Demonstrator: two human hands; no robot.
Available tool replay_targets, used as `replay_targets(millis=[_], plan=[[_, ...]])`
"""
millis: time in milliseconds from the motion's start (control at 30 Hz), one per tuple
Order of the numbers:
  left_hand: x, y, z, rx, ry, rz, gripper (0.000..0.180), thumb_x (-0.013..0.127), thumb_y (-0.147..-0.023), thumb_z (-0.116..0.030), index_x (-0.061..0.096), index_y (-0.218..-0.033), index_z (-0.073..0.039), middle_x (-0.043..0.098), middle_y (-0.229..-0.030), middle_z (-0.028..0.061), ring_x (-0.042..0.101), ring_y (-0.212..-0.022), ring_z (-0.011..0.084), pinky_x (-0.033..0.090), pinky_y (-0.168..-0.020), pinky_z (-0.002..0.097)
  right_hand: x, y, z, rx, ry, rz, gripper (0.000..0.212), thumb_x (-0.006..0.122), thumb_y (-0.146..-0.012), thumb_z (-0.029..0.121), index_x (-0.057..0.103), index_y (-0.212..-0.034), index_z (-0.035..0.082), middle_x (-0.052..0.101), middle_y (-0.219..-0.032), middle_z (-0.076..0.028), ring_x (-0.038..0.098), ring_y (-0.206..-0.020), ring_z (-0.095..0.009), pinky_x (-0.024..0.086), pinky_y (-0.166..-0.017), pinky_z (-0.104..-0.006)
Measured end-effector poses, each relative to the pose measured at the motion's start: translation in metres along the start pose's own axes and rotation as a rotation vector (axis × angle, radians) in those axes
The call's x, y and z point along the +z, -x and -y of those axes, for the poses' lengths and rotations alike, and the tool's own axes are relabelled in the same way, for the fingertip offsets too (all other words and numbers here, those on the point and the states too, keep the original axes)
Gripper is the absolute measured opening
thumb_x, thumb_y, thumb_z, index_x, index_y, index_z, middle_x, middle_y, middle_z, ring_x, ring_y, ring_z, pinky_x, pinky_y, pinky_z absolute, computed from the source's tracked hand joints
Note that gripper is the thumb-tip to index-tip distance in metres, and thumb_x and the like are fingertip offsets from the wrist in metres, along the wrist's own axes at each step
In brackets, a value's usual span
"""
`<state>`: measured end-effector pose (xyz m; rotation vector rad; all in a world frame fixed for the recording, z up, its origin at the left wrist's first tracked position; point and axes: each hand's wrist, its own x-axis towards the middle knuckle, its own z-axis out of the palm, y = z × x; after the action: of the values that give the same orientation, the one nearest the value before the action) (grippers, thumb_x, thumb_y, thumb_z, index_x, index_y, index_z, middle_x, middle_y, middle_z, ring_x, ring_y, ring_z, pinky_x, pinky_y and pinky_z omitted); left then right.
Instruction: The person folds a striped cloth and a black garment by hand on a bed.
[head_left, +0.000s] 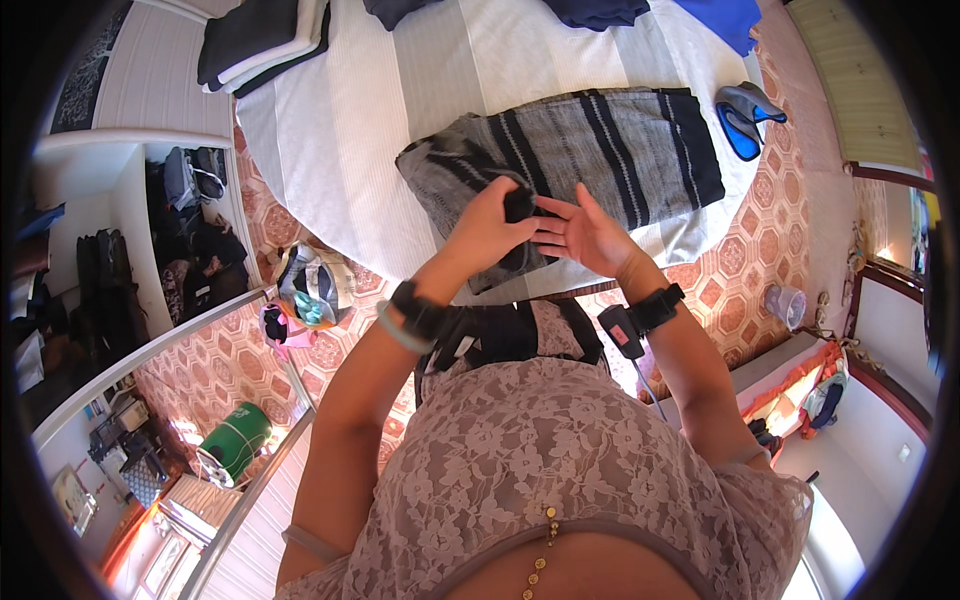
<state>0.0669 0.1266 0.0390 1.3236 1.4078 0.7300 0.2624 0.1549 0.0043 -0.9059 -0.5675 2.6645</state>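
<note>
A grey knit garment point(590, 150) with black stripes and black trim lies folded lengthwise on the bed point(330, 150), slanting from near left to far right. Its near left end is bunched. There my left hand point(490, 225) is closed around a gathered dark part of the garment. My right hand point(590, 235) is turned partly palm up just beside it, fingers stretched out and thumb raised. Its fingertips reach close to the bunched cloth by my left hand; I cannot tell whether they touch it.
Folded dark and white clothes point(265, 45) lie at the bed's far left. Blue cloth point(715, 20) and blue-soled slippers point(740, 130) are at the far right. Bags point(310, 285) stand on the tiled floor at left, beside an open wardrobe point(130, 190). A small bin point(785, 305) stands right.
</note>
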Motion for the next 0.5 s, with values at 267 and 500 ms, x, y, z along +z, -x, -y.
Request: replay_targets(millis=[267, 500], plan=[[0.01, 0.001, 0.02, 0.125, 0.042, 0.017, 0.025, 0.059, -0.077, -0.013, 0.053, -0.097, -0.001, 0.059, -0.082, 0.0116, 0.058, -0.073, 0.0229, 0.046, -0.067, 0.0323, -0.015, 0.022, -0.002, -0.226, 0.679, -0.407, 0.057, 0.06, -0.08, 0.032, 0.039, -0.124, 0.003, 0.058, -0.09, -0.007, 0.054, -0.077, -0.013, 0.042, -0.07, -0.0249], [-0.036, 0.003, 0.024, 0.275, -0.648, -0.322, 0.037, 0.057, -0.078, -0.016, 0.049, -0.113, -0.006, 0.045, -0.117, 0.0182, 0.042, -0.109, 0.0338, 0.034, -0.091, 0.0403, 0.017, 0.003, -0.003, -0.336, 0.972, -0.627, 0.064, 0.065, -0.068, 0.014, 0.035, -0.124, 0.005, 0.057, -0.098, -0.02, 0.056, -0.093, -0.031, 0.043, -0.078, -0.0331]])
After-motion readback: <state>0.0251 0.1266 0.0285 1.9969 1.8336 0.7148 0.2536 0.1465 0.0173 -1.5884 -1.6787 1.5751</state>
